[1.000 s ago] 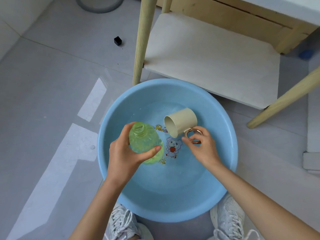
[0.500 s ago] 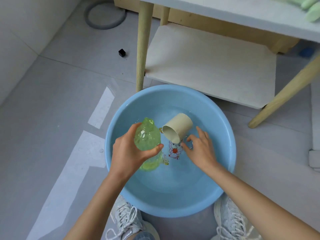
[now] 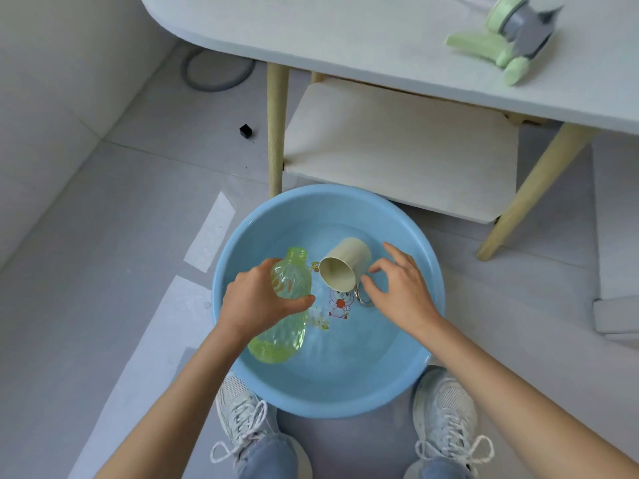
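The beige cup lies on its side in the shallow water of the blue basin. Its open mouth faces the person and a little to their left, and its base points away toward the far right of the rim, so the long axis runs on that slant. The metal ring handle sticks out from the near right side of the cup, low by the water.

The right grip is plainly the nearer one. It hangs just to the right of the cup and above the handle, fingers spread and relaxed, clasping nothing. The thumb and forefinger tips come very close to the cup's wall, though I cannot tell whether they touch it. To my eye, a short reach left and down would put them on the ring or around the body.

The left grip is wrapped round the middle of a clear green bottle. The bottle is tilted neck-away, just left of the cup and apart from it.

The basin sits on the floor between the person's shoes, in front of a low shelf under the white worktop.
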### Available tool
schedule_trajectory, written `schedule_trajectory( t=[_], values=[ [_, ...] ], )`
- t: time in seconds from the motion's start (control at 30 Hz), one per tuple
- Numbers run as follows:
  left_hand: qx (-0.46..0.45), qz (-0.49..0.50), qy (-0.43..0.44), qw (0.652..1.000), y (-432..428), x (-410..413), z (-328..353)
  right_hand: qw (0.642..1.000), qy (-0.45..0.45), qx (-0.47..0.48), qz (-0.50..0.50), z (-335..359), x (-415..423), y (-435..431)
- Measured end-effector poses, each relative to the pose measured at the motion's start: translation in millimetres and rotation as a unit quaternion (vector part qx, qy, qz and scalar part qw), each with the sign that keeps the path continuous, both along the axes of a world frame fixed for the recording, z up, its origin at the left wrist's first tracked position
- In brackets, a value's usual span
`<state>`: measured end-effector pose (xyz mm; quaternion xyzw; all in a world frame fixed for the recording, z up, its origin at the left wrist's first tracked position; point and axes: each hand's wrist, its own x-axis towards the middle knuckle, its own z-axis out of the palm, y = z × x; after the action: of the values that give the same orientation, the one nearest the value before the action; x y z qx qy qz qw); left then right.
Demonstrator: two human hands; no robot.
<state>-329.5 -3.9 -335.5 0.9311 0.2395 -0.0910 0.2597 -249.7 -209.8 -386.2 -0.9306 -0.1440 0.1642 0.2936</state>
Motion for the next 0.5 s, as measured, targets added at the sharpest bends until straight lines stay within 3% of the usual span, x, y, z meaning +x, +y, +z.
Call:
schedule_trajectory(
  t=[0.5],
  values=[
    [-0.085, 0.035, -0.174, 0.981, -6.9, -24.4, 74.3, 0.991, -0.099, 0.086, 0.028, 123.4, -1.5, -11.2]
  ],
)
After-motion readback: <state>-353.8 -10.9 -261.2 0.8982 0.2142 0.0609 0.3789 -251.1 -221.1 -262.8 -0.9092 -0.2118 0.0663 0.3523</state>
